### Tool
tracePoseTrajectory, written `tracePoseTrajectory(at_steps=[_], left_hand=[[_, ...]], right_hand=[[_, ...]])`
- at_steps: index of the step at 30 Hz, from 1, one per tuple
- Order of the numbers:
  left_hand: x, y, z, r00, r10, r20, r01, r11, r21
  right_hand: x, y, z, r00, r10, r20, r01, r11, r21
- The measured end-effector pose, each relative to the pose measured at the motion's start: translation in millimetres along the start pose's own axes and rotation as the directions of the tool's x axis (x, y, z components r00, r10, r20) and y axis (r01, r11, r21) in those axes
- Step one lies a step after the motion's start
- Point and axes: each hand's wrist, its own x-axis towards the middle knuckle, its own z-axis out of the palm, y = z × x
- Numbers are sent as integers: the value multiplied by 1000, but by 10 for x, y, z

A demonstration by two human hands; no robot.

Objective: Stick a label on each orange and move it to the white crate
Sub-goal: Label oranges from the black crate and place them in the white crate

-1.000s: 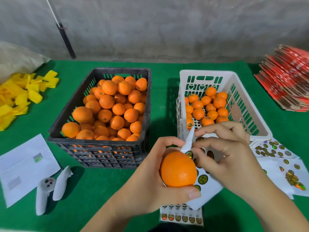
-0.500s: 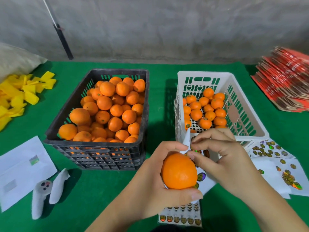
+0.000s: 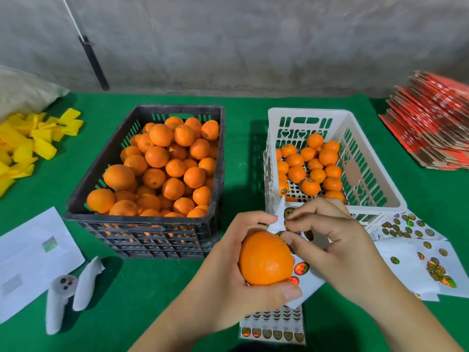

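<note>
the left hand (image 3: 243,273) has its grip wrapped around one orange (image 3: 265,259), thumb under it and fingers curled over the far side, and pins the curled label sheet (image 3: 303,271) behind the fruit. the right hand (image 3: 337,240), just beside and slightly beyond that grip, pinches at a label (image 3: 289,226) on the sheet's upper part with thumb and forefinger.

likely trouble: the label may fold onto itself or cling to the fingertip as it peels, since the sheet bends freely. it may also land creased on the rounded skin. with sheet and fruit sharing one grip, a tug could let the orange roll out onto the table (image 3: 152,288).

the orange is smooth, bright and unlabelled on the side shown. the white crate (image 3: 375,189), beyond the right hand, holds labelled oranges; the black crate (image 3: 142,224), beyond the left grip, is heaped.
</note>
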Motion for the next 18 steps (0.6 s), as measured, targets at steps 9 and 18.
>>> tracePoseTrajectory(at_steps=[9, 18], left_hand=[[0, -40, -1, 1000, 15, 24, -13, 998, -59], [-16, -60, -31, 999, -17, 38, 20, 995, -95]], right_hand=[[10, 79, -86, 995, 33, 93, -44, 992, 118], [-15, 148, -125, 994, 57, 91, -68, 990, 120]])
